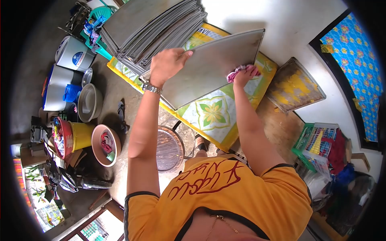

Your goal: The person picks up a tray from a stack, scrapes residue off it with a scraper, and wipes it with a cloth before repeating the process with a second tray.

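Observation:
A flat grey metal baking tray (209, 66) stands tilted over the table, its lower edge near the patterned tablecloth (211, 112). My left hand (167, 66), with a metal watch on the wrist, is closed on the tray's left edge, thumb on its face. Against the tray's right part my right hand (245, 76) presses a crumpled pink and white cloth (237, 73), fingers wrapped into it. Just beyond my left hand rises a tall stack of similar metal trays (161, 30).
A yellow-stained tray (295, 86) leans by the wall at right. Baskets (317, 144) stand below it. A round stool (169, 148) is beside my feet. At left are a pink basin (106, 145), a yellow bucket (81, 135) and large metal pots (60, 90).

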A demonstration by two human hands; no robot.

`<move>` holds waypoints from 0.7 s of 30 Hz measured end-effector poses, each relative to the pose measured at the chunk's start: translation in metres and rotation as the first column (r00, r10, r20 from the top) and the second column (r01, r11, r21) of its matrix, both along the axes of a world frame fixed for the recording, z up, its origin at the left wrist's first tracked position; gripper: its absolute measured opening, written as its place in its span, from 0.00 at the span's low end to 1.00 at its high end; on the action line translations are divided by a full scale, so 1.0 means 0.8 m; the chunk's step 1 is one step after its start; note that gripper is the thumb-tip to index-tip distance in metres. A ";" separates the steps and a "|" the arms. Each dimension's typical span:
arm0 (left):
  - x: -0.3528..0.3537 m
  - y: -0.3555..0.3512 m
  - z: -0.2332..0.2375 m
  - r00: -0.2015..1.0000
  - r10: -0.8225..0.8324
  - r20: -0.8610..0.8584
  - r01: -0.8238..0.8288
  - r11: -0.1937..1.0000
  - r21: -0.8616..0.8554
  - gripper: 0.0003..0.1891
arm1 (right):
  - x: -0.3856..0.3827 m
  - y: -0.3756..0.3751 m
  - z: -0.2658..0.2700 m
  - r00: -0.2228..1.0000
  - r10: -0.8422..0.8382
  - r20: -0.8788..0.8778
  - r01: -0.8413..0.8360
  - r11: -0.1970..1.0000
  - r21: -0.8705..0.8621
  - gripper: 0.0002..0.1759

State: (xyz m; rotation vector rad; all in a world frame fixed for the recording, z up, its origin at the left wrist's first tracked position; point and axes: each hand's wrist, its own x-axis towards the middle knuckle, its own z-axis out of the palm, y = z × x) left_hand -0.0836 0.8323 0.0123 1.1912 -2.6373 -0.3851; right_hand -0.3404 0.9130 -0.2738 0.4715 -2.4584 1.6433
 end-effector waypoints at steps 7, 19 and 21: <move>-0.003 0.001 -0.006 1.000 0.029 -0.013 -0.029 0.999 -0.017 0.23 | 0.222 -0.007 -0.060 0.869 0.228 0.438 -0.304 0.946 0.111 0.36; 0.017 0.066 -0.019 0.999 -0.048 -0.024 0.035 0.924 -0.380 0.22 | 0.270 0.074 0.097 -0.771 0.554 0.316 -0.221 0.233 -0.947 0.16; 0.029 0.095 -0.022 0.996 -0.064 -0.061 0.029 0.886 -0.462 0.21 | 0.197 0.104 0.103 -0.515 0.734 0.442 -0.195 0.402 -0.895 0.20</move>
